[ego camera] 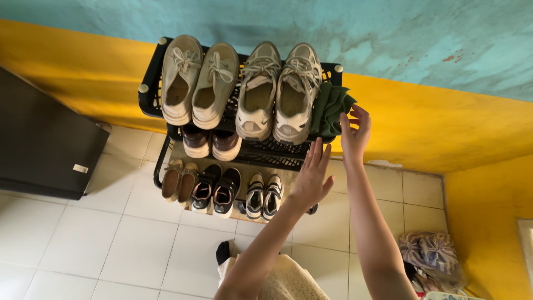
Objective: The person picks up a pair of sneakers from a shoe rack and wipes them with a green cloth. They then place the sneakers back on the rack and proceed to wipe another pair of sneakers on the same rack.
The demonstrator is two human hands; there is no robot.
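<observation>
- Two bare hands reach toward the black shoe rack (149,95): the left hand (312,176) hovers open and empty, fingers spread, before its middle shelf.
- Right hand (353,132), fingers loosely curled, touches the green cloth (329,108) at the rack's top right end; no firm grasp shows.
- Judged progress: shoes already stand paired on all shelves, the cloth not yet lifted.
- Top shelf carries cream sneakers (197,80) and grey sneakers (279,91).
- Beneath the rack lies white tiled floor (100,239); behind it, a yellow-and-teal wall (444,83).

One head-worn view looks steeply down, near, at the shoe rack (150,91).
</observation>
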